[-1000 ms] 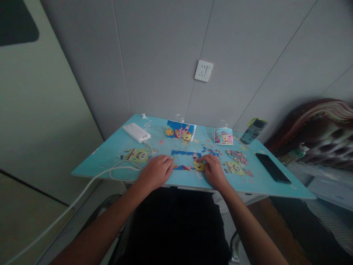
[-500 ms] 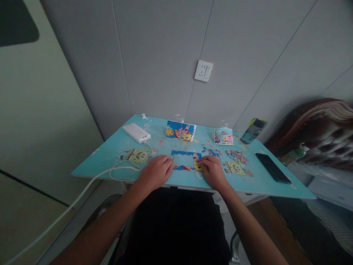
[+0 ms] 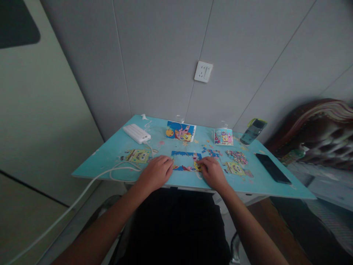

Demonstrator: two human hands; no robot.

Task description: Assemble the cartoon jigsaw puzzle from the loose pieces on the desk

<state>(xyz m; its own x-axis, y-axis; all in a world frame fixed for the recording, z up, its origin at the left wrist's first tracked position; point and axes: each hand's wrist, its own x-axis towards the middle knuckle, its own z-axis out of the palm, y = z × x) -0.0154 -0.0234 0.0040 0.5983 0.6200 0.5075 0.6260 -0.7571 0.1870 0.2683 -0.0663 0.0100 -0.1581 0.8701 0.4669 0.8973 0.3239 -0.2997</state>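
Observation:
A partly assembled jigsaw puzzle [image 3: 185, 168] lies flat near the table's front edge; its border pieces surround an open middle showing the blue tabletop. My left hand [image 3: 159, 170] is closed at the puzzle's left edge, with the fingers curled together and their tips partly hidden. At its right edge, my right hand [image 3: 211, 170] has bent fingers pressed on the yellow and red pieces near the lower right corner. Loose blue puzzle pieces [image 3: 213, 152] lie just beyond my right hand. Farther right is a heap of pink and multicoloured pieces [image 3: 237, 156].
Two cartoon picture cards, one larger [image 3: 180, 131] and one smaller [image 3: 223, 137], stand at the back. A white power bank [image 3: 136, 133] with a white cable [image 3: 91, 184] is at left. A black phone [image 3: 273, 168] and a tilted bottle [image 3: 253, 131] occupy the right side.
The fingers of my right hand have shifted very slightly at the puzzle's right side. My left hand and the puzzle look the same.

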